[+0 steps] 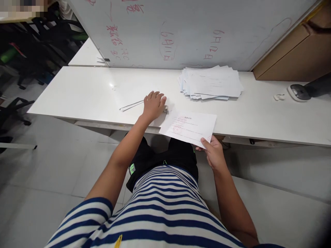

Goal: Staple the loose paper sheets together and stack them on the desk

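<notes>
My left hand (154, 105) lies palm down, fingers stretched out, over a slim metal tool that looks like a stapler (131, 105). Most of the tool is hidden beneath the hand; its metal end (166, 109) shows by the thumb, close to the paper's left corner. Between thumb and fingers, my right hand (213, 151) pinches the near right corner of a white printed sheet (191, 125) with red round stamps. The sheet reaches over the desk's front edge. Whether its left corner sits inside the tool cannot be made out.
Behind the sheet lies an uneven stack of papers (212, 82) on the white desk (85, 93). A whiteboard (191, 31) with red writing stands at the back. To the right are a cardboard box (287, 55), a small white object (279, 97) and a black-and-white device (299, 92).
</notes>
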Tool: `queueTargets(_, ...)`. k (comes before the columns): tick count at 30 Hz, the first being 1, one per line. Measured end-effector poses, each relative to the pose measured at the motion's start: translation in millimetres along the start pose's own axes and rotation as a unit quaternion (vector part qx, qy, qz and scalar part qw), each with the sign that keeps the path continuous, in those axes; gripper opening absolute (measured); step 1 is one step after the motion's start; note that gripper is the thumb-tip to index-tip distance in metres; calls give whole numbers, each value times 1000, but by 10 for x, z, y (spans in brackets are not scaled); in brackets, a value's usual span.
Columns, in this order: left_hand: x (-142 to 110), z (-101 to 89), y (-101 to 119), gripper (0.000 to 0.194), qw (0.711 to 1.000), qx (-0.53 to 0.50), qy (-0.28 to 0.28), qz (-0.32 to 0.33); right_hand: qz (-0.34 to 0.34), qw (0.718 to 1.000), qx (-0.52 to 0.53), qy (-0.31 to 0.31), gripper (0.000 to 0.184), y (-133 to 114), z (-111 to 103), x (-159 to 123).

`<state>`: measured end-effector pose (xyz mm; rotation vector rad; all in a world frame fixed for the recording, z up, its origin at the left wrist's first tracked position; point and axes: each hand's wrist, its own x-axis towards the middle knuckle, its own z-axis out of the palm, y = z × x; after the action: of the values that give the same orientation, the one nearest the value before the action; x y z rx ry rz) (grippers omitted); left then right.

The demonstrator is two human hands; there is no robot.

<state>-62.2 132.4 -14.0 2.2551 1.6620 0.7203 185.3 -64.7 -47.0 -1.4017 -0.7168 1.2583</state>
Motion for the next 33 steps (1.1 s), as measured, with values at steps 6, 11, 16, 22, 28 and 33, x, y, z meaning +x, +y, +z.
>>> queueTargets(6,45,80,-60,47,999,10,-30,-14,-14,1000,-1,4,39,-42,-18,-24)
queueTargets(11,36,48,-60,49,999,7,-47,-2,-7,1000,-1,-14,37,-15,-27,15)
queueTargets(16,43,30,-60,51,998,9,-57,0,-2,1000,6,-19,37,1,-27,29)
queueTargets(22,44,22,-83,52,998,8,-57,17,2,1000,15,-16,35,34,-56,19)
queueTargets(28,47,14,-87,49,997,20,-64,28,6,1000,16,-17,37,29,-39,42)
queueTargets(33,45,-33,-37,49,994,59,-93,27,5,1000,15,-20,39,27,-28,97)
